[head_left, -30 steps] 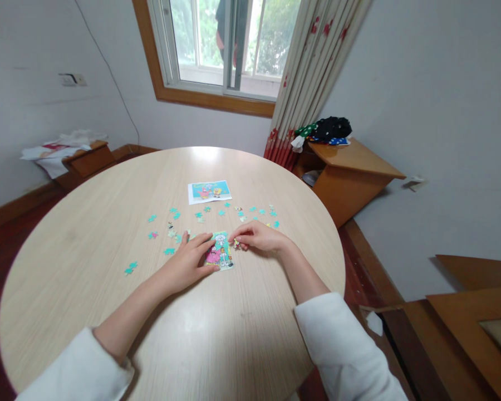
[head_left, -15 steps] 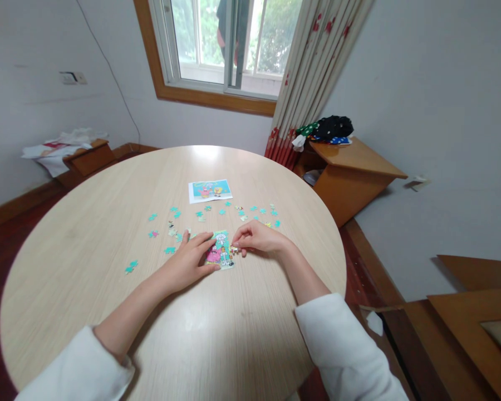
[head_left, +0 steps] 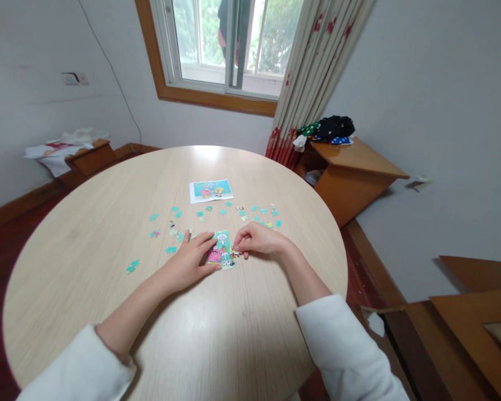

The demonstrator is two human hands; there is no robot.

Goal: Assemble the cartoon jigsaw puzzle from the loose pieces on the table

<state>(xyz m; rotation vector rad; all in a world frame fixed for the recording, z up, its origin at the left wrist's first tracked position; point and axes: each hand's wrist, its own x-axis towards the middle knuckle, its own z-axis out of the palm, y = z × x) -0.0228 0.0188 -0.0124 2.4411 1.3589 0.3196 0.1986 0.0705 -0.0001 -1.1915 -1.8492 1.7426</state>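
Note:
A partly joined jigsaw puzzle [head_left: 224,252] with cartoon figures, one of them pink, lies on the round wooden table [head_left: 209,323]. My left hand [head_left: 194,256] rests over its left side, fingers spread, thumb at the lower edge and fingertips at the top. At the puzzle's right edge my right hand [head_left: 256,239] pinches a small yellowish puzzle piece [head_left: 236,252], which touches or nearly touches the joined part. The fingers hide some of that piece. Several loose turquoise puzzle pieces [head_left: 171,250] lie to the left and beyond my hands.
Behind the loose pieces lies a reference picture sheet [head_left: 211,191] with the cartoon scene. More loose pieces [head_left: 255,209] are scattered at the right. A wooden cabinet [head_left: 354,167] with cloths [head_left: 334,128] on top stands beyond the table's right edge, near a curtain [head_left: 313,72].
My right hand has shifted the pinched piece very slightly at the puzzle's right edge. My left hand stays on the puzzle. The whole view has moved a little.

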